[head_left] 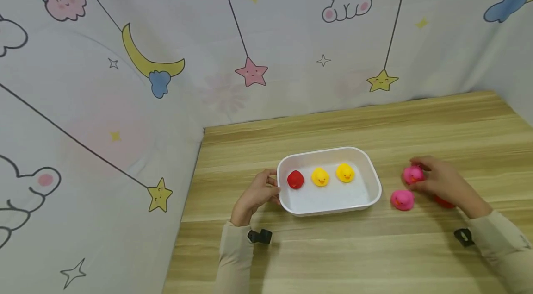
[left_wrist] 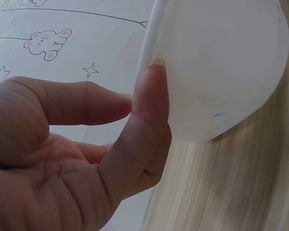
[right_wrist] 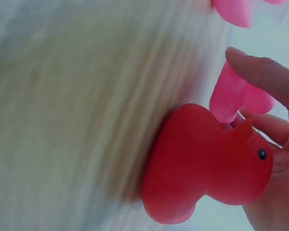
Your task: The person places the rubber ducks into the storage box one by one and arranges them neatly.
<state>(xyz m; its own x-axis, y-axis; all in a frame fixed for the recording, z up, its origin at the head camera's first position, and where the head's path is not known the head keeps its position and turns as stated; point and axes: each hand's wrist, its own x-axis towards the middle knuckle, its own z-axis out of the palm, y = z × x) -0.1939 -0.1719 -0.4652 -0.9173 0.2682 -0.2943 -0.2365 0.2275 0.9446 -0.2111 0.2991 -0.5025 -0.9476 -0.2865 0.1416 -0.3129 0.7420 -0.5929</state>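
Observation:
A white plastic tub (head_left: 333, 197) stands on the table, holding a red rubber duck (head_left: 295, 180) at its left and two yellow rubber ducks, one in the middle (head_left: 320, 177) and one towards the right (head_left: 345, 173). At the tub's left end my left hand (head_left: 258, 193) pinches the rim, thumb and fingers meeting there in the left wrist view. To the right of the tub, my right hand (head_left: 449, 185) holds a pink rubber duck (head_left: 413, 174) between thumb and fingers. A second pink duck (head_left: 402, 200) lies nearer the tub. Under the right hand sits another red duck (right_wrist: 207, 163), partly hidden in the head view.
The wood-grain table (head_left: 316, 257) meets a white cloth (head_left: 291, 44) printed with stars, moons and rabbits at its back and left. Black straps hang at both wrists, below the sleeves' cuffs.

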